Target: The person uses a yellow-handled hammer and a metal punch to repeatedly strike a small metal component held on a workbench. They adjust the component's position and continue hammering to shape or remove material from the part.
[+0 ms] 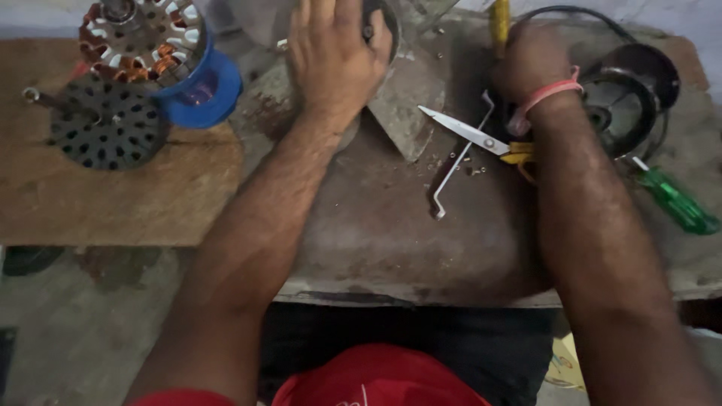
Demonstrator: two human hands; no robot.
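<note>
The left hand (335,56) lies palm down, fingers spread flat over a dark round part (380,26) at the far edge of the surface (376,233); only a sliver of that part shows past the knuckles, so what it is stays unclear, and whether the fingers grip it cannot be told. The right hand (530,68) is curled shut around a yellow-handled tool (499,22), whose working end is cut off by the top of the view. A pink band (545,98) circles that wrist.

Just beside the right wrist lie scissors (470,135), blades open a little, their yellow handles partly hidden under the forearm. A bent metal rod (455,169) crosses beneath them, with small screws (470,169) scattered near. A black round housing (628,98) sits right of the hand, a green screwdriver (677,203) just past it.

To the left, on a wooden board (113,203), stand a perforated black disc (105,128) and a copper-wound motor core (143,37) in a blue cup (207,94). Bare surface lies between the forearms, toward the near edge.
</note>
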